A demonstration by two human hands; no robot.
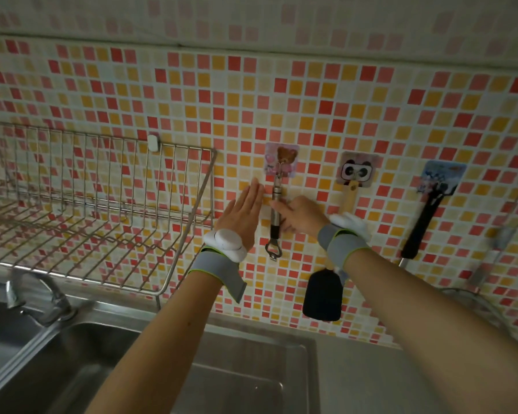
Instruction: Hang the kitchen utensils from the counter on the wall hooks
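A steel bottle opener [275, 222] hangs by its ring from the bear hook [281, 159] on the tiled wall. My right hand [301, 215] has its fingers on the opener's handle from the right. My left hand [243, 213] is flat and open against the wall just left of the opener, holding nothing. A black spatula [323, 295] with a wooden handle hangs from the panda hook [357, 170], partly hidden by my right wrist. A black-handled utensil [422, 225] hangs from the blue hook [441, 174].
A wire dish rack [102, 204] is fixed to the wall at the left. Below it are a faucet [39, 297] and a steel sink [237, 369]. A hose [488, 264] runs down the wall at the far right.
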